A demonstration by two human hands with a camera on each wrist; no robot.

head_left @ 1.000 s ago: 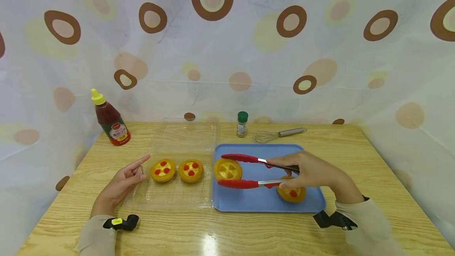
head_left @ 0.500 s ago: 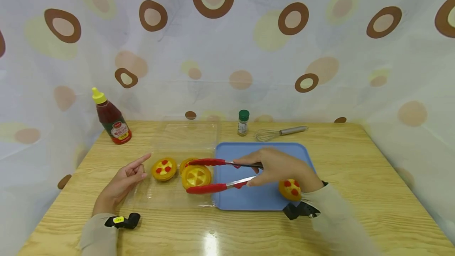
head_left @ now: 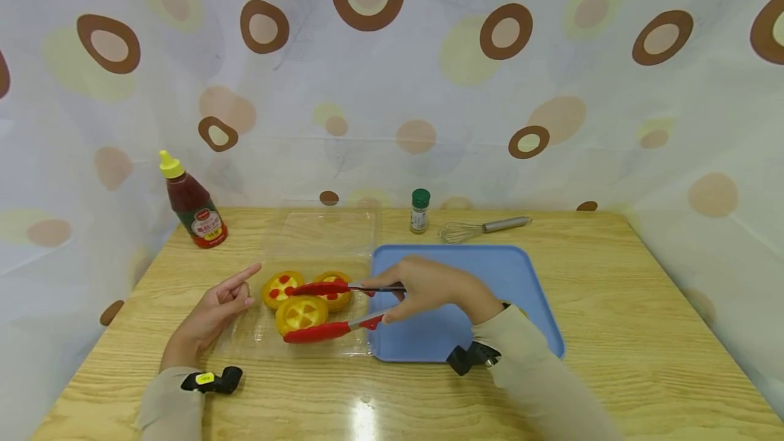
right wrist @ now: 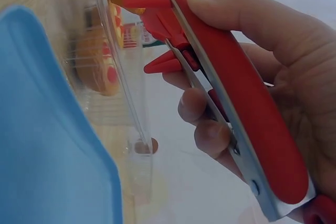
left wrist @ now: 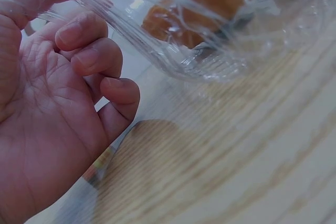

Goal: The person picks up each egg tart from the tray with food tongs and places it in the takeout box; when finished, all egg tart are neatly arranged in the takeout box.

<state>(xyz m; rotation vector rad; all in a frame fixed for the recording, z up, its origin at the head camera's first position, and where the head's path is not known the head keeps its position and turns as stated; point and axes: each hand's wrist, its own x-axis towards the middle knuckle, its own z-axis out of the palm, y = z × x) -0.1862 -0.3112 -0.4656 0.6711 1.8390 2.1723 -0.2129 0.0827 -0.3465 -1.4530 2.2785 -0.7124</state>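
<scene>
My right hand (head_left: pixel 429 289) grips red-tipped tongs (head_left: pixel 317 332), whose tips flank a yellow tart (head_left: pixel 301 314) with triangular pieces on top. That tart is over the clear plastic box (head_left: pixel 346 349), in front of two tarts with red dots, the left one (head_left: pixel 279 286) and the right one (head_left: pixel 335 299). Whether it touches the box floor, I cannot tell. At the box's left wall, my left hand (head_left: pixel 208 315) holds the edge by the thumb, index finger extended and the others curled. In the right wrist view the tongs (right wrist: pixel 236 93) lie along my palm.
Right of the box lies a blue tray (head_left: pixel 490 260); my right sleeve hides most of a tart on it. Behind stand a green-capped spice jar (head_left: pixel 419 213) and a whisk (head_left: pixel 484 228). A sauce bottle (head_left: pixel 197 213) stands back left. The box's lid (head_left: pixel 327 231) is folded back.
My right hand has moved left with the tongs, carrying the yellow tart from the tray's left edge to over the box. The left hand has stayed in place.
</scene>
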